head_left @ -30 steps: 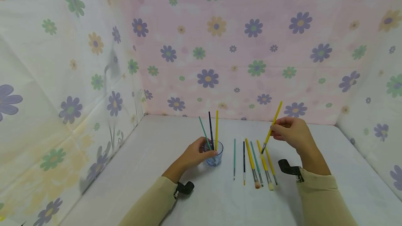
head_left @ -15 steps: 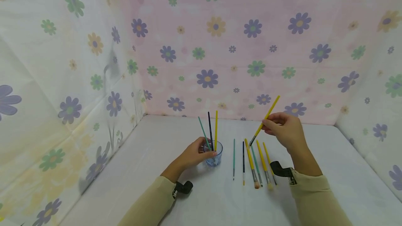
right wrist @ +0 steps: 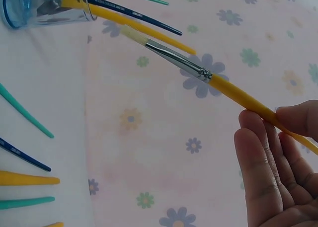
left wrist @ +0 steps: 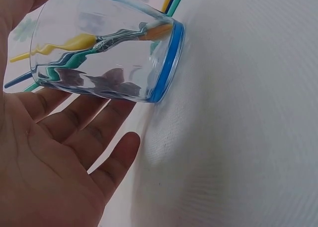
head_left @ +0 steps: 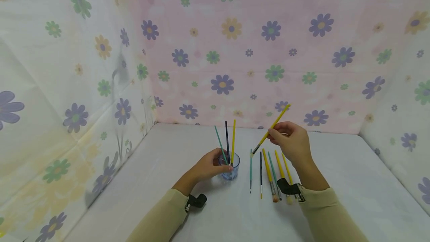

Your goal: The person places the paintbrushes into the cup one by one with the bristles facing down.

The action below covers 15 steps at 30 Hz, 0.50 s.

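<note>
My left hand [head_left: 209, 166] cupped the near-left side of the clear glass cup [head_left: 230, 166], fingers curled round its wall; the cup had a blue rim at its base and stood on the white table [head_left: 336, 182]. Three brushes stood in the cup, bristles down: a teal brush [head_left: 219, 142], a dark blue brush [head_left: 227, 141] and a yellow brush [head_left: 233, 140], all leaning slightly.

My right hand [head_left: 290, 141] pinched a yellow paintbrush [head_left: 271, 129] between thumb and fingertips [right wrist: 298, 118] at mid-handle. The brush was held in the air, tilted, its bristle end pointing down and left toward the cup but apart from it, its tail up and right.

On the table, right of the cup, lay a row of brushes [head_left: 268, 173] side by side, handles pointing far: teal, dark blue, yellow, teal, then two yellow, the last partly hidden by my right wrist.
</note>
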Each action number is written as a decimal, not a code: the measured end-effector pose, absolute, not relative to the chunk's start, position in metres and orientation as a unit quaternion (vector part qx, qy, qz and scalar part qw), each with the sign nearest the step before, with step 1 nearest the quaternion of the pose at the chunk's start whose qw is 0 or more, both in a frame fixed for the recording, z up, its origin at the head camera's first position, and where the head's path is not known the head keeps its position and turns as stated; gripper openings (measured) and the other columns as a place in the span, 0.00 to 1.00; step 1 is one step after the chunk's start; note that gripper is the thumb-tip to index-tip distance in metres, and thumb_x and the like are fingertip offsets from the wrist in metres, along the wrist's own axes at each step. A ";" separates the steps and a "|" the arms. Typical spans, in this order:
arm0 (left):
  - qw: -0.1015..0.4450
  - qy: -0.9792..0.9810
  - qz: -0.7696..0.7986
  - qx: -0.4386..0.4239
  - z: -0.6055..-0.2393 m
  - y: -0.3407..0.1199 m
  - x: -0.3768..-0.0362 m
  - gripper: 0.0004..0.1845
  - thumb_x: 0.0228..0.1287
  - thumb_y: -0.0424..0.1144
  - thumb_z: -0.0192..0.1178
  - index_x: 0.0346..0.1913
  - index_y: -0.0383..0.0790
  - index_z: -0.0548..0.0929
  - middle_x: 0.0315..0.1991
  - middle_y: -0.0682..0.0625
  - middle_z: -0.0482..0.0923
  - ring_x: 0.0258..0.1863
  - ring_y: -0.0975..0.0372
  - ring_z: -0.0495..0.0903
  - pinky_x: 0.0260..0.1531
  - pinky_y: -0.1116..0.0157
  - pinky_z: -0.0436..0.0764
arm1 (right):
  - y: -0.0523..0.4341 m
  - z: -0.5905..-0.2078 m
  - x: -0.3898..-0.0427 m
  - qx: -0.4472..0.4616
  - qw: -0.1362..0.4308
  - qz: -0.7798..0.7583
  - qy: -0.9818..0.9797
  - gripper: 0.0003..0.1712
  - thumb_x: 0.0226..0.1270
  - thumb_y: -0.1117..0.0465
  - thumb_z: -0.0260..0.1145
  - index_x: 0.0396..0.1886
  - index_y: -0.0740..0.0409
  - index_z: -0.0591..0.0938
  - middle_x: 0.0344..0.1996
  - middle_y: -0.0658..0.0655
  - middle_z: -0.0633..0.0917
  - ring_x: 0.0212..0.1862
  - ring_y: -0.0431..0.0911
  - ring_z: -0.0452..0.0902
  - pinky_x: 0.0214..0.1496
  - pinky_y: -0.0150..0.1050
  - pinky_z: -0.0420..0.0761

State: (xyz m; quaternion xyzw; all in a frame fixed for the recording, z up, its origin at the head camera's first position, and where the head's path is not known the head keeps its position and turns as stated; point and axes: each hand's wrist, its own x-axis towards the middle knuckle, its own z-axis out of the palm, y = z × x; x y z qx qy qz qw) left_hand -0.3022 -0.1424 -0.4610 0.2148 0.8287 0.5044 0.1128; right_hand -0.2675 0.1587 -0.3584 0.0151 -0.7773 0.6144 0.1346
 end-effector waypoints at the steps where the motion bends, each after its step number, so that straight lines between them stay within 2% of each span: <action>1: 0.113 0.829 0.503 0.216 -0.461 -0.142 -0.302 0.33 0.61 0.56 0.74 0.64 0.46 0.76 0.49 0.52 0.81 0.49 0.60 0.83 0.57 0.56 0.80 | 0.157 -0.360 -0.268 0.020 0.135 0.616 -0.776 0.20 0.70 0.55 0.73 0.50 0.65 0.82 0.47 0.65 0.87 0.38 0.39 0.90 0.44 0.33 0.87; 15: 0.111 0.834 0.492 0.224 -0.458 -0.142 -0.301 0.29 0.62 0.54 0.73 0.63 0.50 0.77 0.49 0.53 0.81 0.48 0.59 0.82 0.55 0.57 0.79 | 0.127 -0.378 -0.268 0.061 0.143 0.614 -0.774 0.17 0.71 0.55 0.72 0.50 0.62 0.82 0.46 0.62 0.88 0.41 0.43 0.90 0.45 0.34 0.88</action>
